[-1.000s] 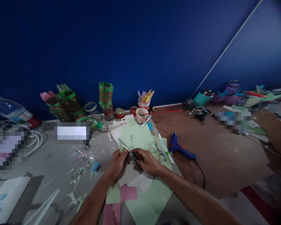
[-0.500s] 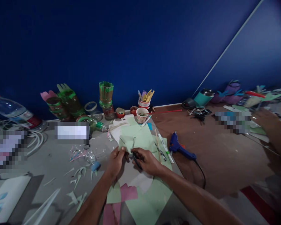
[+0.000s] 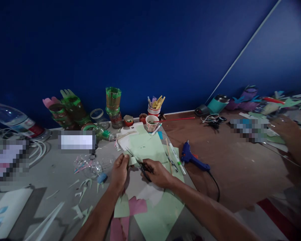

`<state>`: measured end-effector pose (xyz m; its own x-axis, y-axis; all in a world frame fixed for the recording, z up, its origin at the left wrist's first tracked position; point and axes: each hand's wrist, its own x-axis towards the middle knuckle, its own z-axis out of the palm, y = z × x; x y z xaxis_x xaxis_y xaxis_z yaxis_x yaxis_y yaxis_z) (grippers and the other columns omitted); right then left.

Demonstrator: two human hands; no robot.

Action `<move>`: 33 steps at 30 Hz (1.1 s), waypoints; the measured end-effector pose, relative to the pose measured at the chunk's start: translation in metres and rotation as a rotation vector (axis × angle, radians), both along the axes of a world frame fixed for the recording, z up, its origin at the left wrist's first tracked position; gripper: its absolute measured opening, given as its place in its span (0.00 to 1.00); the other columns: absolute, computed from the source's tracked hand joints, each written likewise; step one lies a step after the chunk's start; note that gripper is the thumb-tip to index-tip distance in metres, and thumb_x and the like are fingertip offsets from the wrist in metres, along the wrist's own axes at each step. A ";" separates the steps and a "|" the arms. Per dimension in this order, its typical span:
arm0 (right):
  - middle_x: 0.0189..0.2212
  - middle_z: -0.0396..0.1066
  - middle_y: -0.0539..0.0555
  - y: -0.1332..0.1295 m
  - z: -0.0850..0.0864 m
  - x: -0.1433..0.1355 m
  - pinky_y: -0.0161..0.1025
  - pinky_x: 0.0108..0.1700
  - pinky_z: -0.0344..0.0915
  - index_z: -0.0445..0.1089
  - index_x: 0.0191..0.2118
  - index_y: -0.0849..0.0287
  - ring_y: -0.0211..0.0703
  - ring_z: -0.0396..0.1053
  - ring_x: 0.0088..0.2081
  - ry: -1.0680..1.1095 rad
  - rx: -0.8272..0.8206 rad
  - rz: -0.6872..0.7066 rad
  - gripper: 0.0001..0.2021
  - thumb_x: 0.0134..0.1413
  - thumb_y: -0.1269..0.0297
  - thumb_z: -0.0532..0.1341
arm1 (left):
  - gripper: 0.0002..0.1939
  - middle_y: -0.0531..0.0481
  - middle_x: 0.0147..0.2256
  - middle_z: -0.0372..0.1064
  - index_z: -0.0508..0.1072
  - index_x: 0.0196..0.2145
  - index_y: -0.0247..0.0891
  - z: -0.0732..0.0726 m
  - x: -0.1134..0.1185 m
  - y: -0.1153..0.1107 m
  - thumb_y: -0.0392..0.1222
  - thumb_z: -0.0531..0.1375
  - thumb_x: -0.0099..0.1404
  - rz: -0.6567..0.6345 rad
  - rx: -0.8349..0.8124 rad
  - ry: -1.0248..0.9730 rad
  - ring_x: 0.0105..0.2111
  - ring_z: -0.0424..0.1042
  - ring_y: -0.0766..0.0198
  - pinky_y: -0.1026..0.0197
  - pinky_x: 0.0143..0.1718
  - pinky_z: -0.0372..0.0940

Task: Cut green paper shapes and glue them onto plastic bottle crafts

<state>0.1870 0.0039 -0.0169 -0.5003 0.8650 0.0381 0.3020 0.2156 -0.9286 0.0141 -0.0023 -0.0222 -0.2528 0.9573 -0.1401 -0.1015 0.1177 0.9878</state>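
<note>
Between thumb and fingers, my left hand [image 3: 120, 169] pinches a small light-green piece of paper [image 3: 132, 161]. My right hand [image 3: 157, 172] is closed on the black handles of a pair of scissors [image 3: 134, 155], whose blades point up and left beside that piece. Behind them a larger green sheet [image 3: 149, 145] lies on the table. White paper [image 3: 146, 190] is under my hands. Nearer to me are more green paper [image 3: 162, 217] and pink paper [image 3: 137, 206].
Right of the papers lie a marker [image 3: 177, 159] and a blue glue gun [image 3: 194, 159] with its cord. Paper cups [image 3: 152, 124] and green-painted bottle pieces [image 3: 114, 103] stand by the wall. Green scraps [image 3: 84, 187] lie at left. Another person's hand [image 3: 286, 129] is at far right.
My left hand has moved slightly left and up with the small green paper piece. The scissor blades now show to the right of it, pointing up-left. My right hand has barely moved.
</note>
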 end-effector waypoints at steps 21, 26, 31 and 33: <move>0.31 0.72 0.51 -0.001 -0.001 -0.002 0.32 0.32 0.64 0.68 0.48 0.60 0.36 0.68 0.30 0.199 -0.152 -0.005 0.17 0.49 0.71 0.59 | 0.16 0.54 0.19 0.64 0.68 0.20 0.38 0.017 0.007 -0.005 0.52 0.58 0.56 -0.258 -0.010 0.162 0.23 0.63 0.64 0.63 0.27 0.59; 0.30 0.72 0.50 0.000 -0.003 -0.001 0.33 0.33 0.64 0.69 0.47 0.60 0.36 0.67 0.30 0.134 -0.088 -0.038 0.17 0.48 0.71 0.59 | 0.15 0.52 0.22 0.67 0.70 0.25 0.38 0.018 0.008 -0.008 0.53 0.58 0.58 -0.265 0.031 0.155 0.26 0.65 0.63 0.62 0.29 0.60; 0.30 0.71 0.50 -0.001 -0.005 0.000 0.32 0.32 0.63 0.67 0.49 0.60 0.35 0.66 0.30 0.102 -0.069 0.001 0.18 0.50 0.68 0.60 | 0.15 0.54 0.20 0.65 0.68 0.24 0.38 0.017 0.008 -0.005 0.51 0.56 0.60 -0.166 0.034 0.054 0.22 0.64 0.66 0.63 0.27 0.59; 0.29 0.69 0.49 -0.001 -0.006 0.001 0.31 0.31 0.62 0.67 0.49 0.60 0.35 0.64 0.28 0.103 -0.067 0.030 0.17 0.50 0.68 0.60 | 0.11 0.55 0.19 0.64 0.68 0.23 0.39 0.017 0.008 -0.004 0.47 0.57 0.57 -0.161 0.013 0.036 0.21 0.63 0.66 0.64 0.26 0.59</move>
<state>0.1881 0.0026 -0.0225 -0.5222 0.8522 0.0333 0.1983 0.1593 -0.9671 0.0225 -0.0059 -0.0052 -0.1007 0.9876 -0.1207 -0.0468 0.1164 0.9921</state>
